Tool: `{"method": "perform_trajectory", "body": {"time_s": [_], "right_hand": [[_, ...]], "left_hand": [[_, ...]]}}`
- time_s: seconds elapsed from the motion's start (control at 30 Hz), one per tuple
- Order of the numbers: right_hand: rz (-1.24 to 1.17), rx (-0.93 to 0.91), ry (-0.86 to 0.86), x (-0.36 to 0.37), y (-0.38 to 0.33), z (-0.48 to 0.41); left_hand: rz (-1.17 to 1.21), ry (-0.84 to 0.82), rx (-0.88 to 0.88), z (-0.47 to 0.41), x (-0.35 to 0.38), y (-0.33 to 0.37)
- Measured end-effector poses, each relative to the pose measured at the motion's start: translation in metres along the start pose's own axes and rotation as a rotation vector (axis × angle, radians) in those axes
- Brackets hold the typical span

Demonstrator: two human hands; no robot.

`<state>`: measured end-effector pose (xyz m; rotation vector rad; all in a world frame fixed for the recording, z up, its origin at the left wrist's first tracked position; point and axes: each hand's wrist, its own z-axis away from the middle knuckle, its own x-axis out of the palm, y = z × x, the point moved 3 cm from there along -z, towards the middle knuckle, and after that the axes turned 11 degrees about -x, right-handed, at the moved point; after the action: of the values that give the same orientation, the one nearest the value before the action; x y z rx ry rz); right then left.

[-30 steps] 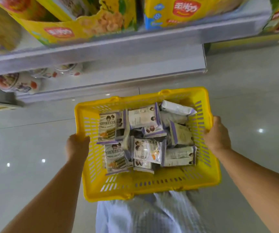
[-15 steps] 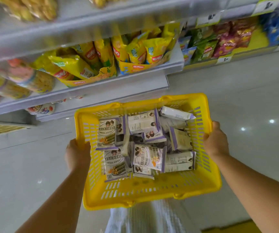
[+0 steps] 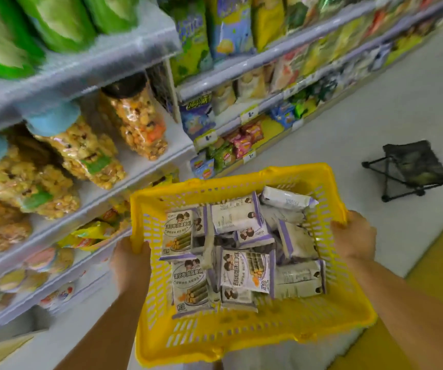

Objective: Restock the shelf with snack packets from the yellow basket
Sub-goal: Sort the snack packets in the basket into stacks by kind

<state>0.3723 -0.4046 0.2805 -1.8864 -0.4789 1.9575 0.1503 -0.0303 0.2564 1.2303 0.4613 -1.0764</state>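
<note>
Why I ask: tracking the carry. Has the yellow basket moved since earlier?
Yes. The yellow basket has come toward the shelf; its far-left corner overlaps the shelf edge, where floor showed before.

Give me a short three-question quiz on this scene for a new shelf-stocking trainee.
1. True or false: the left hand and the right hand each grip a side of the yellow basket.
2. What stands on the floor beyond the right hand? A) ladder B) black folding stool C) trolley
3. Fill in: the snack packets lie piled in the ____.
Key: 1 true; 2 B; 3 basket.
</note>
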Motion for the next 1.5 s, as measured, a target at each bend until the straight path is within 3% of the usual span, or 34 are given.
{"method": "perform_trajectory", "body": {"time_s": [0.27, 0.57, 1.13, 1.3, 1.5], "right_hand": [[-0.062, 0.164, 0.161, -0.099, 0.074, -0.048], [-0.107, 0.282, 0.273, -0.194, 0.154, -0.157], [-0.081, 0.580, 0.588, -0.293, 0.239, -0.353], [-0.133, 0.607, 0.659, -0.325, 0.281, -0.410], [-0.101, 0.636, 0.600, -0.375, 0.347, -0.492]], "left_hand": [[-0.072, -0.113, 0.331, 0.029, 0.051, 0.176], [-0.066, -0.186, 0.428, 0.093, 0.158, 0.361], [-0.117, -0.407, 0.875, 0.164, 0.364, 0.745], [-0.072, -0.475, 0.939, 0.208, 0.424, 0.827], [-0.049, -0.457, 0.930, 0.263, 0.504, 0.905]]}}
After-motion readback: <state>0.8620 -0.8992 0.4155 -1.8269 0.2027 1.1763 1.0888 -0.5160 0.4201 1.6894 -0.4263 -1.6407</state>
